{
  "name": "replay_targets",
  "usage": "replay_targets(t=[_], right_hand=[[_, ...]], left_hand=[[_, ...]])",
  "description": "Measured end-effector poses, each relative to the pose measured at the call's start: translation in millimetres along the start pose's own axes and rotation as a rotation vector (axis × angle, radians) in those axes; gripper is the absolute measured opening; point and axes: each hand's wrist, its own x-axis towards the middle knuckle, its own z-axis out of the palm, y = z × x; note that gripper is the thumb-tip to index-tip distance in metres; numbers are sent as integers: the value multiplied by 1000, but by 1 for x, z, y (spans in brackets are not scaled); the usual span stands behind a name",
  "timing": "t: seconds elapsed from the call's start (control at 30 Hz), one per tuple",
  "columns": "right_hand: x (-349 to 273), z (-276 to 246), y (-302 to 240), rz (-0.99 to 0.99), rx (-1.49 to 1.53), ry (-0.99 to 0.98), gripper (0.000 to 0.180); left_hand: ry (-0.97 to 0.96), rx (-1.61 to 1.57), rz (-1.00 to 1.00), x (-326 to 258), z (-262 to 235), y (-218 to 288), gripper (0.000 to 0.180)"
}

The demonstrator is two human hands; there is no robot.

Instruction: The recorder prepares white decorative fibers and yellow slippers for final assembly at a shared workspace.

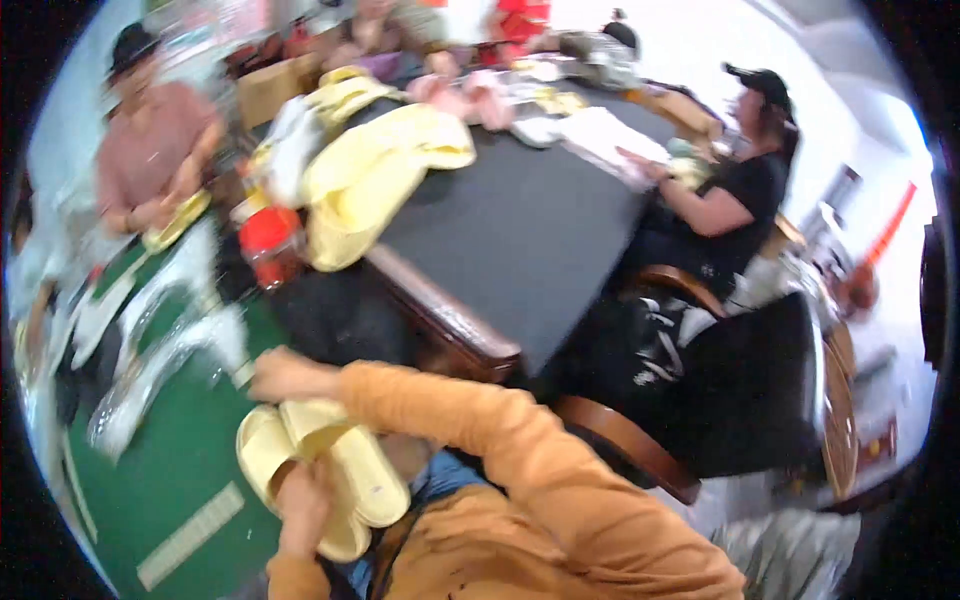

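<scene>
A pair of pale yellow slippers [372,482] lies close to my body, side by side above the green surface. My left hand [305,498] is closed on the nearer slipper, its fingers partly hidden against the footbed. Across the toe ends reaches my right arm in an orange sleeve. My right hand [285,376] is curled at the end of a clear plastic bag [215,340]. Motion blur hides whether the right fingers pinch that bag or only touch it.
A dark table [520,240] bears yellow slippers [365,175] and a red-lidded jar [270,245] near its left edge. One person [160,150] handles a yellow slipper at left; another [745,180] sits at right. A black chair [740,390] stands near my right.
</scene>
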Motion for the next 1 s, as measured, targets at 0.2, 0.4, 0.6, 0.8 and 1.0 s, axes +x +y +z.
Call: replay_targets(t=[0.2, 0.4, 0.6, 0.8, 1.0], right_hand=[[3, 16, -45, 320, 168, 75, 20], [-5, -5, -38, 190, 536, 82, 13], [-39, -33, -42, 286, 708, 4, 13], [-46, -13, -32, 302, 853, 257, 13], [-46, -10, -61, -149, 529, 468, 11]], left_hand=[[109, 41, -163, 6, -9, 10, 50], [67, 58, -264, 7, -5, -10, 44], [-106, -207, -189, -9, -68, 57, 41], [65, -69, 94, -44, -78, 39, 37], [355, -330, -57, 18, -106, -7, 27]])
